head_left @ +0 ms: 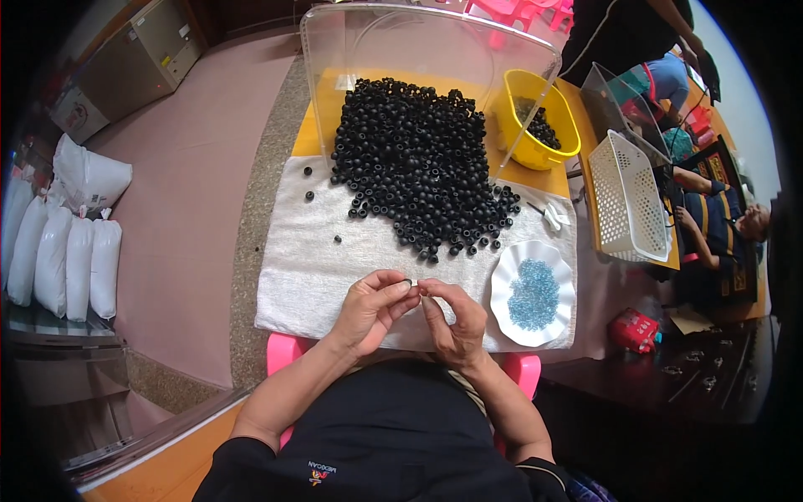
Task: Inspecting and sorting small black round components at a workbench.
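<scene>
My left hand is closed in a pinch over the white cloth. A small black piece, much like the loose ones, shows at its fingertips. Right beside it, my right hand has thumb and forefinger drawn together, nearly touching the left fingertips. Whatever sits between them is too small to make out. Beyond both hands lies a big heap of small black hollow pieces, spilling from a clear plastic bin onto the cloth. To the right, a white scalloped plate holds many tiny clear-blue pieces.
A yellow tub with more black pieces stands at the back right, near a small white item on the cloth. Farther right is a white perforated basket; another person sits beyond it. Full white sacks line the left.
</scene>
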A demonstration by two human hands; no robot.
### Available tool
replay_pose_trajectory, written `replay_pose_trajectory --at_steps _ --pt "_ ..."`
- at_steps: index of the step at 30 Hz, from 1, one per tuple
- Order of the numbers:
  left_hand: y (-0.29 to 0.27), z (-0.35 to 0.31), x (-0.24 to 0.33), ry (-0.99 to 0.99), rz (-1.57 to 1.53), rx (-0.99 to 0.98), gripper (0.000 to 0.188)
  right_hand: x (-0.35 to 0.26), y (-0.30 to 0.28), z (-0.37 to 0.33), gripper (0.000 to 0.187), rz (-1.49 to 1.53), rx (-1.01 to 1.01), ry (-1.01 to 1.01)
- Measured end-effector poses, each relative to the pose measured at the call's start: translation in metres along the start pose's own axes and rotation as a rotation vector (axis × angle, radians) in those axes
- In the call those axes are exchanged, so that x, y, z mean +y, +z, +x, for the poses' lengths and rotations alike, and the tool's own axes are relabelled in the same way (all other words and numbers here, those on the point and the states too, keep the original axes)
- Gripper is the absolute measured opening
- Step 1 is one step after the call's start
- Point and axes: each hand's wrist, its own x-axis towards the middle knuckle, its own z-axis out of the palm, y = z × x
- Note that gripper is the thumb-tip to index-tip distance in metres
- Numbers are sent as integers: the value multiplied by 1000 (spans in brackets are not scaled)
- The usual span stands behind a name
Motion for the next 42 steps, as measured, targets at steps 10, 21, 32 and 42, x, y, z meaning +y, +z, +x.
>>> replay_pose_trajectory --at_steps 10,21,32,42 --pt "-3 0 -7 7 42 -21 9 2 -12 13 14 -33 -76 115" --pt "-2 -5 -5 -83 15 -38 7 -3 -16 19 15 -101 -218 10" --pt "-10 -6 -5 -200 -45 -103 6 -1 -12 18 12 -5 -228 65" --pt "-12 -9 -1 -210 -69 -173 6 11 -1 1 15 469 -150 525"
